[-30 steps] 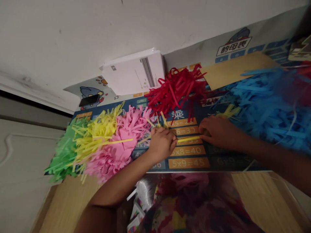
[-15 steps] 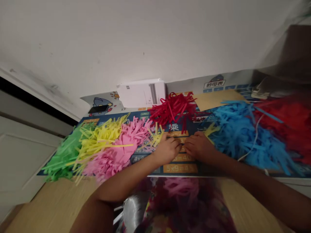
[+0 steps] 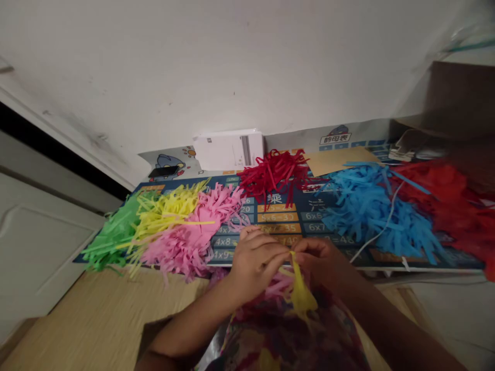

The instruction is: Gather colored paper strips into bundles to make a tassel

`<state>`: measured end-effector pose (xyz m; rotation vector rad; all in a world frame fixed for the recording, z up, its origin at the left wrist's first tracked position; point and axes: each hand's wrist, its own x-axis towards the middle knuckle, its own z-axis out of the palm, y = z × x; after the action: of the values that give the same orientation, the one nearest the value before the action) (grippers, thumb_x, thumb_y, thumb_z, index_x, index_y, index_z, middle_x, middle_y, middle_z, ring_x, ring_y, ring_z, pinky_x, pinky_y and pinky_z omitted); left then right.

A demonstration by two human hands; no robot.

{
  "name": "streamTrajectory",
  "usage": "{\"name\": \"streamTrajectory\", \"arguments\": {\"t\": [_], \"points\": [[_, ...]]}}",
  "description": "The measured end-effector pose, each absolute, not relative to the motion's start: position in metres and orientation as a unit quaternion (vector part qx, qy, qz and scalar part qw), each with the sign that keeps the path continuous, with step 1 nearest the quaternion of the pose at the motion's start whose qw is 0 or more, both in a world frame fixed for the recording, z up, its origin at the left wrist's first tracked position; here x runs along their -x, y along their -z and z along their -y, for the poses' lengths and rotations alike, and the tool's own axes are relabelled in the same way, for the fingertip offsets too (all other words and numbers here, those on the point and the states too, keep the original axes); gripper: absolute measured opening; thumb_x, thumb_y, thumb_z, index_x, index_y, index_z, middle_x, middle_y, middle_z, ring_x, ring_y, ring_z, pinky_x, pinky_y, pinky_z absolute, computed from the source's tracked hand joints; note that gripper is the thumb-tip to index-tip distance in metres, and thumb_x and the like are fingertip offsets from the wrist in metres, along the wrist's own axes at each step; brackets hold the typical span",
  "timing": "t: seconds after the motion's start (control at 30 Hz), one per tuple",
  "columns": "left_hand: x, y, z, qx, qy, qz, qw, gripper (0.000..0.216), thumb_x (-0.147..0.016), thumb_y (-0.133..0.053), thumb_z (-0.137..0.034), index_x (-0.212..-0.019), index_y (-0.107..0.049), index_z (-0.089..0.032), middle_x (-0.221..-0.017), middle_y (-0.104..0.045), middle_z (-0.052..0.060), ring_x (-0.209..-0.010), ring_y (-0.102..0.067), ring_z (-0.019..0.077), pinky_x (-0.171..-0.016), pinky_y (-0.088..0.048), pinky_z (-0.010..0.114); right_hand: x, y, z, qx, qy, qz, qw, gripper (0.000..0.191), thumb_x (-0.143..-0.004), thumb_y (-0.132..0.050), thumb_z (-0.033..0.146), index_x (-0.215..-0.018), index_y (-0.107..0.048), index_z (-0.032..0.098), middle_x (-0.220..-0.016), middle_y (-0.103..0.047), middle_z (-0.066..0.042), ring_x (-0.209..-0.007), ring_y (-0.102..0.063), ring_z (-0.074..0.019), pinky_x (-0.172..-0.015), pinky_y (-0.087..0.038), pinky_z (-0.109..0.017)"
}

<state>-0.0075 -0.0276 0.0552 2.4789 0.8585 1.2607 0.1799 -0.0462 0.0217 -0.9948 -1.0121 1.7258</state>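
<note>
A yellow fringed paper tassel hangs down in front of my body, its narrow top pinched between both hands. My left hand is closed, with its fingertips meeting at the tassel's top. On the other side, my right hand is closed too, thumb and finger at the same spot; its other fingers are partly hidden. Pink paper strips show below and behind my left hand. Nearest on the table are a pink fringed paper bundle to the left and a blue one to the right.
Yellow and green fringed bundles lie at the left, dark red strips at the back and red paper at the right. A white box leans on the wall near a brown sheet. A white cable crosses the blue bundle.
Both hands have drawn back from the tabletop toward my body, bringing the yellow paper along. Its strips, spread sideways past the hands before, now hang down as a tassel. The view has shifted slightly.
</note>
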Motion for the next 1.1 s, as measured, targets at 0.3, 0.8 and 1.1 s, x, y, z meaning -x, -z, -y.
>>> {"name": "streamTrajectory", "arguments": {"t": [0.3,0.8,1.1], "points": [[-0.010,-0.027,0.043,-0.742,-0.487,-0.365,0.281,0.011,-0.089,-0.066,-0.020,-0.086,-0.077,-0.020,-0.082,-0.076,0.006,-0.078,-0.068,0.0167,-0.076,-0.054,0.031,-0.168,-0.007,0.054,0.429,-0.634,0.314,0.562,0.031,-0.060,-0.089,0.038,-0.074,-0.069,0.020,-0.066,-0.061,0.002,-0.051,-0.053,-0.0102,-0.046,-0.043,-0.021],[-0.002,-0.006,0.017,-0.349,-0.495,-0.403,0.686,0.036,-0.086,-0.066,-0.054,-0.084,-0.053,-0.020,-0.065,-0.057,-0.005,-0.052,-0.048,0.0080,-0.055,-0.042,0.022,-0.227,-0.014,-0.106,0.629,-0.140,0.733,0.215,0.020,-0.091,-0.059,0.025,-0.100,-0.075,0.019,-0.090,-0.075,-0.006,-0.087,-0.069,-0.0216,-0.081,-0.051,-0.033],[0.000,-0.003,0.007,-0.348,-0.472,-0.406,0.701,0.050,-0.077,-0.071,-0.062,-0.081,-0.043,-0.022,-0.054,-0.034,-0.013,-0.044,-0.025,0.0042,-0.043,-0.023,0.017,-0.212,0.013,-0.201,0.594,-0.066,0.793,0.114,0.012,-0.085,-0.062,0.011,-0.082,-0.073,0.015,-0.088,-0.073,-0.008,-0.086,-0.066,-0.0195,-0.077,-0.047,-0.029]]}}
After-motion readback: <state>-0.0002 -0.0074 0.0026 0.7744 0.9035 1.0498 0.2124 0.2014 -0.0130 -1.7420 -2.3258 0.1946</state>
